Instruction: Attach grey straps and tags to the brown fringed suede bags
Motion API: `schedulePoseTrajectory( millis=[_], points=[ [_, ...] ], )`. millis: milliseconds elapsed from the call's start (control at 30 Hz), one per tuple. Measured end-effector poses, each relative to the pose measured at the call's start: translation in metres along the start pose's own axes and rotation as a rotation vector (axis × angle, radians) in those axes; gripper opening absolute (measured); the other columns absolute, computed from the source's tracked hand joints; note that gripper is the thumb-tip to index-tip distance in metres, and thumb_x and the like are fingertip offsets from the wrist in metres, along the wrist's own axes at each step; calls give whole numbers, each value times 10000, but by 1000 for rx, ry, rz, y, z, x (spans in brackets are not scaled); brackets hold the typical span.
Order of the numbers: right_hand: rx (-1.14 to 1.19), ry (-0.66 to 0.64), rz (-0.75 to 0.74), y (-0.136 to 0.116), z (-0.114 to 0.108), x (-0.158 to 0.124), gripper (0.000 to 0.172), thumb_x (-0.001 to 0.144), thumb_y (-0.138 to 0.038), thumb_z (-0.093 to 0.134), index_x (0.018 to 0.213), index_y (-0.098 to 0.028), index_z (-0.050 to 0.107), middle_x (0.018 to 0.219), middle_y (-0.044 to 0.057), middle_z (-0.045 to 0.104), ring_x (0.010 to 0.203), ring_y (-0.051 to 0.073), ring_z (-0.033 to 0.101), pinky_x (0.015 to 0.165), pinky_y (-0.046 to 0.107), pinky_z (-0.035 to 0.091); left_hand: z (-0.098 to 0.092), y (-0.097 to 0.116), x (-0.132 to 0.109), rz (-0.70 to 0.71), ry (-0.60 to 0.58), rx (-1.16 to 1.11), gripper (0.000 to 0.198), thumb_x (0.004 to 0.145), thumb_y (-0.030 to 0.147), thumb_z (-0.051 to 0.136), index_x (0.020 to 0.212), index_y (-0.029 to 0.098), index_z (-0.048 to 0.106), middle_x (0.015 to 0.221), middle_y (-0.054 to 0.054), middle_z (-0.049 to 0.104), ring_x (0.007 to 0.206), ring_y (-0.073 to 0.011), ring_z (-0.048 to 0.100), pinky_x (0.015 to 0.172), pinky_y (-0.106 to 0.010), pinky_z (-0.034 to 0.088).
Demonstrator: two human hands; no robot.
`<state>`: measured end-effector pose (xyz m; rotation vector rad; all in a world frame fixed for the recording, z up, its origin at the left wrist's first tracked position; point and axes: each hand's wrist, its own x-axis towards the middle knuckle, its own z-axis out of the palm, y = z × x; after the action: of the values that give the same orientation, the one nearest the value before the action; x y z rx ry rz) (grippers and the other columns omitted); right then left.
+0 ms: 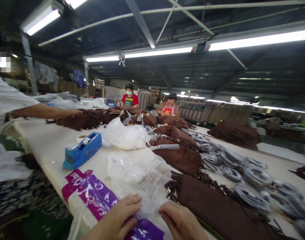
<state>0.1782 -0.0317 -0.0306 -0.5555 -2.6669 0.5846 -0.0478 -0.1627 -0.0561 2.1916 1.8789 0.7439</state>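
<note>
My left hand [121, 216] is low in the centre, over a shiny purple plastic bag [94, 193] with white print. Its fingers are stretched out, the thumb apart from them, and the fingertips reach the near edge of a crumpled clear plastic bag [142, 176] with small printed text. To its right, my right hand [181, 220] has its fingers extended at the corner of the clear bag. Neither hand visibly grips anything. Beside the right hand lies a brown fringed bag [205, 196].
A blue tape dispenser [83, 150] and a white plastic heap [127, 133] are ahead. Grey wrapped coiled straps [255, 173] and more brown fringed pieces [177, 153] cover the right side. A co-worker's arm [47, 111] reaches in from the left; two people stand beyond the table.
</note>
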Motion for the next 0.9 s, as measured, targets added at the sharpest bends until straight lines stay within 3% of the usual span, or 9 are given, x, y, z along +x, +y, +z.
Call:
schedulePoseTrajectory(
  millis=[100,167,267,367,500,667,767,900],
  points=[
    [6,43,-29,-15,-3,31,231,941,-235,414,847,-226,625,803,39,661,735,179,606,652,254,379,-12,-16,11,-69,215,46,429,921,152,357,1306,236,527,1392,-86,527,1292,-210,470,1094,-406,395],
    [-18,69,-10,-21,-1,56,238,934,-201,411,834,-212,626,809,45,663,765,189,600,676,265,376,-21,-28,25,-91,286,114,539,863,105,381,1392,200,427,1466,-111,433,1352,-231,387,1127,-461,333],
    [-98,59,133,-20,12,92,207,892,-134,446,801,-187,624,820,71,684,808,218,613,714,284,385,-26,-43,49,-28,163,159,777,729,51,455,1474,177,274,1550,-98,280,1430,-241,224,1171,-510,209],
    [-114,129,322,-10,33,113,148,835,-94,511,926,-162,606,849,107,695,863,259,632,737,305,412,-24,-49,67,10,31,113,763,746,102,519,1470,170,288,1536,-89,317,1424,-245,235,1178,-495,195],
    [110,232,392,4,55,119,247,801,-66,519,1032,-151,537,727,56,671,775,239,656,649,277,446,-17,-48,78,-49,82,52,618,838,185,525,1435,194,364,1425,-90,485,1291,-238,433,1102,-446,344],
    [321,218,421,7,59,118,183,883,-70,393,874,-180,539,549,-24,578,476,160,587,451,216,388,-17,-44,79,-59,67,106,552,820,165,535,1364,220,465,1335,-77,562,1214,-258,479,1037,-444,380],
    [146,188,357,6,55,118,216,897,-65,426,780,-175,571,602,13,625,570,163,620,531,220,412,-17,-38,86,-70,50,184,540,794,183,574,1328,213,499,1322,-98,562,1211,-290,472,1017,-476,374],
    [-180,208,184,6,48,115,243,921,-54,440,888,-170,651,881,72,685,815,174,646,689,233,413,-8,-33,105,-6,85,206,546,781,125,575,1315,213,498,1353,-100,536,1243,-272,448,1054,-454,324]
  ],
)
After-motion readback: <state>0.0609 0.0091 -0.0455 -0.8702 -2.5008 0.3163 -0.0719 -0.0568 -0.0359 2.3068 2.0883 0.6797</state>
